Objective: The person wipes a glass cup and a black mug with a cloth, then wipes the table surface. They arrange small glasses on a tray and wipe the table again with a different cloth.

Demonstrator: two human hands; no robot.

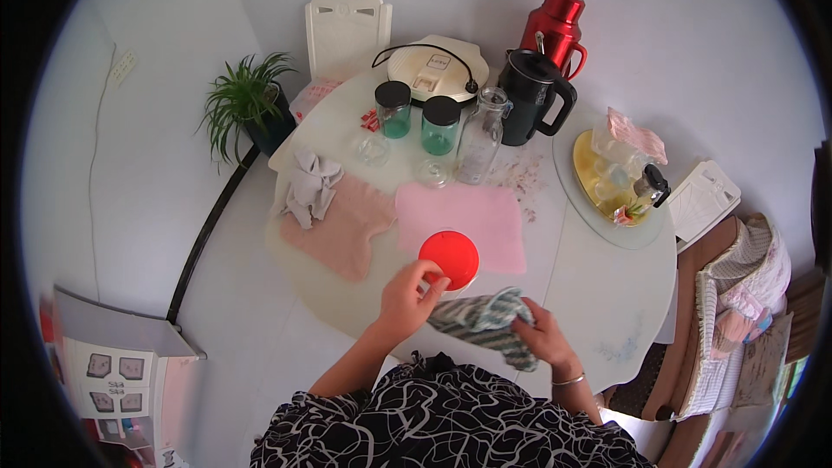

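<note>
My left hand [411, 296] touches the near edge of a round red lid [450, 259], its thumb and fingers pinched there. Under the lid shows a clear rim, and a pink cloth [500, 227] lies flat beneath it. To the right, my right hand [543, 335] grips a striped green and grey cloth [484, 322], which hangs out towards my left hand. Beyond the pink cloth stand two green-tinted glass jars [394, 120] with black lids and a clear glass bottle [480, 140]. Two small clear glass pieces [432, 172] lie before them.
On the table [591, 292] are a salmon cloth [348, 234], a crumpled grey cloth [311, 185], a cream electric appliance [442, 68] with a black cord, a dark pitcher [526, 101], a red thermos flask [552, 26] and a gold tray [588, 169]. A potted plant [260, 104] stands beyond the left edge.
</note>
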